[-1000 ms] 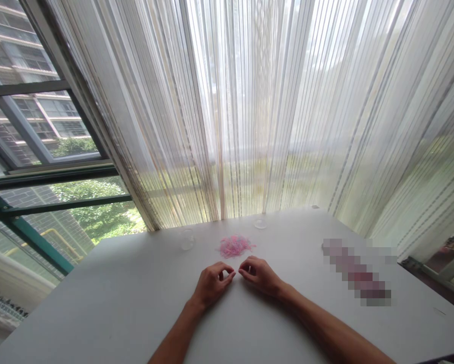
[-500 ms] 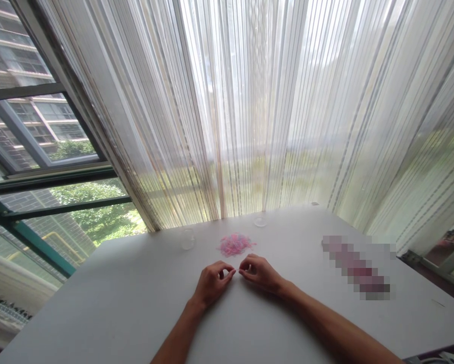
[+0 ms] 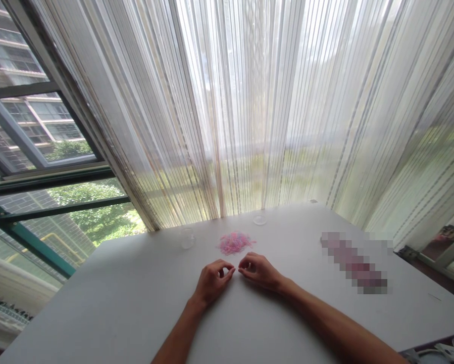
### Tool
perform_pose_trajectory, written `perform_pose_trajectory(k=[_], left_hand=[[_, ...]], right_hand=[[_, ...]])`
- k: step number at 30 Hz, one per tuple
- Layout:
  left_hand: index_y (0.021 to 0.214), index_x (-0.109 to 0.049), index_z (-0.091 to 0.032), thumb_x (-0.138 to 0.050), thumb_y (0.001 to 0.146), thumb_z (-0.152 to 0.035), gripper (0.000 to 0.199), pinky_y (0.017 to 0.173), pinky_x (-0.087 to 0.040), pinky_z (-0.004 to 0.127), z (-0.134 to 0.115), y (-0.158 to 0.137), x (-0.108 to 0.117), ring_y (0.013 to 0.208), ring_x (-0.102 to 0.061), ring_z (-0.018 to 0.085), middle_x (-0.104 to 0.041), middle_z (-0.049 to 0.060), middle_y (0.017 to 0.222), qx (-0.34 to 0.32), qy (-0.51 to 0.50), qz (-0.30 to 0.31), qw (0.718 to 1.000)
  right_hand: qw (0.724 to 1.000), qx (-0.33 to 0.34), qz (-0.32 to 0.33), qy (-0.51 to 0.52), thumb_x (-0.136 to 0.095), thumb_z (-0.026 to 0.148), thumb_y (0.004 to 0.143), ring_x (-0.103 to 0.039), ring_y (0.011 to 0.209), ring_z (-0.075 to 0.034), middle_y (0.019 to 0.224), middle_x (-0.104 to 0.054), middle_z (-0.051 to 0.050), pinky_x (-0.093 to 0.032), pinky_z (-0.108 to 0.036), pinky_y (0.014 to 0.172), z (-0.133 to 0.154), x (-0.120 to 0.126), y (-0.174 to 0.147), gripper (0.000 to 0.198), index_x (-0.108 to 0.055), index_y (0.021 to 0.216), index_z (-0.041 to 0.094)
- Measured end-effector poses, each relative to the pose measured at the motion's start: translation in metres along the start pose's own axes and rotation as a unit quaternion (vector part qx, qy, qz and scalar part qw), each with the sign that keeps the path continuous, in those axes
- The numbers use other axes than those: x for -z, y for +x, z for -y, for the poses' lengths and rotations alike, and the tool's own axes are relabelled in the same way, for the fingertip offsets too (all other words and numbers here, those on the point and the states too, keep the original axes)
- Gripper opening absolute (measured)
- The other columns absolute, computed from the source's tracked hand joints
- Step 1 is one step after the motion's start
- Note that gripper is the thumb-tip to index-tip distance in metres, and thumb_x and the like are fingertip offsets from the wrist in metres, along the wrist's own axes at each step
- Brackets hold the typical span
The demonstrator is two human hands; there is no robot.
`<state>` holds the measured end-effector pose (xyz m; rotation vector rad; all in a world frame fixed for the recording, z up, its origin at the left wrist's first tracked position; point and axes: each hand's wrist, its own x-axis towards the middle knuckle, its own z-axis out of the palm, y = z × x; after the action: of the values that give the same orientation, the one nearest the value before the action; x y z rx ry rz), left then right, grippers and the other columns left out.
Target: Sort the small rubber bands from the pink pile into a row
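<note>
My left hand point(image 3: 216, 278) and my right hand point(image 3: 259, 270) rest low over the white table point(image 3: 116, 298), their fingertips facing each other with a narrow gap between. Each has thumb and forefinger pinched together in a loop. Whatever the pinches hold, if anything, is too small to make out. Just beyond the hands lies a loose pile of thin pink and pale-coloured loops point(image 3: 235, 243), which look like small rubber bands. Neither hand touches the pile.
A clear round container point(image 3: 188, 238) stands left of the pile. Behind it to the right lies a clear round lid point(image 3: 260, 220). A blurred-out pinkish object point(image 3: 353, 263) is on the table's right side. Sheer curtains point(image 3: 242, 126) hang along the far edge.
My hands keep almost the same pinched pose with fingertips close together. The view has shifted slightly; the pile, container and lid stay in place.
</note>
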<state>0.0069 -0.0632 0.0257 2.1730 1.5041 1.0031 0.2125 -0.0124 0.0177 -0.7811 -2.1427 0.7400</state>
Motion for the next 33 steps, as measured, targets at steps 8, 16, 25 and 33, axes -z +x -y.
perform_pose_trajectory(k=[8,16,25,33], left_hand=[[0.089,-0.073,-0.02,-0.058,0.087,-0.029,0.017,0.061,-0.047,0.022,0.0001,-0.0001,0.0001,0.06,-0.057,0.011,-0.072,0.003,0.085,0.005,-0.002,0.002,1.0],[0.089,-0.073,-0.019,-0.058,0.085,-0.027,0.018,0.061,-0.047,0.023,0.0008,-0.0004,0.0003,0.06,-0.056,0.011,-0.072,0.004,0.085,0.015,-0.007,-0.005,1.0],[0.086,-0.072,-0.019,-0.057,0.085,-0.028,0.017,0.061,-0.046,0.023,0.001,-0.001,-0.0004,0.06,-0.056,0.012,-0.071,0.004,0.084,0.022,0.0,-0.005,1.0],[0.083,-0.071,-0.019,-0.059,0.082,-0.024,0.012,0.06,-0.045,0.023,-0.0019,-0.0003,0.001,0.059,-0.055,0.011,-0.07,0.002,0.08,0.019,0.004,-0.006,1.0]], right_hand=[[1.0,-0.002,-0.006,-0.001,-0.064,0.023,0.083,-0.054,0.066,-0.012,0.074,-0.062,-0.002,-0.046,-0.024,0.064,-0.0055,-0.0034,-0.0006,0.009,-0.071,0.081,0.017],[1.0,-0.007,-0.007,-0.006,-0.064,0.02,0.082,-0.054,0.066,-0.012,0.074,-0.061,-0.002,-0.046,-0.024,0.063,-0.0022,-0.002,0.0001,0.007,-0.07,0.08,0.017],[1.0,-0.001,-0.005,-0.002,-0.063,0.018,0.081,-0.055,0.065,-0.012,0.075,-0.061,-0.002,-0.047,-0.024,0.063,-0.0011,-0.0015,0.0005,0.007,-0.07,0.081,0.017],[1.0,-0.005,-0.006,-0.005,-0.064,0.016,0.079,-0.054,0.066,-0.012,0.075,-0.061,-0.002,-0.046,-0.023,0.063,-0.0023,-0.0015,0.0008,0.006,-0.069,0.08,0.017]])
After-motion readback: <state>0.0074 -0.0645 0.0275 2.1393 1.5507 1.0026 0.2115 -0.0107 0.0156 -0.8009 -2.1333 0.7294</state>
